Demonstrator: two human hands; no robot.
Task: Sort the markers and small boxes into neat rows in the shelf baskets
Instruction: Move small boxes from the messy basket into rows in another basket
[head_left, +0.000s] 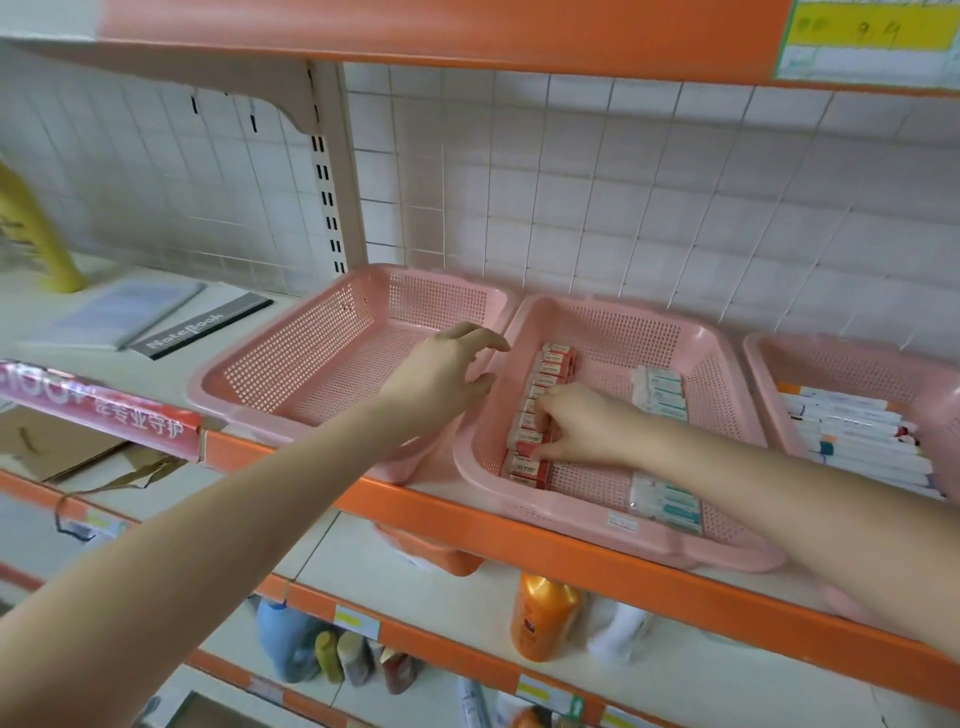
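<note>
Pinching a red box (525, 448) in the near-to-far row along the middle basket's (563, 514) left wall, the right hand (582, 423) lies just right of it — left hand (441, 375) hovering empty, fingers spread.

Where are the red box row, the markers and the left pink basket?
red box row (551, 370), head view, box top at far end.
markers (857, 431), head view, white barrel mid-stack.
left pink basket (291, 353), head view, left perforated wall.
</note>
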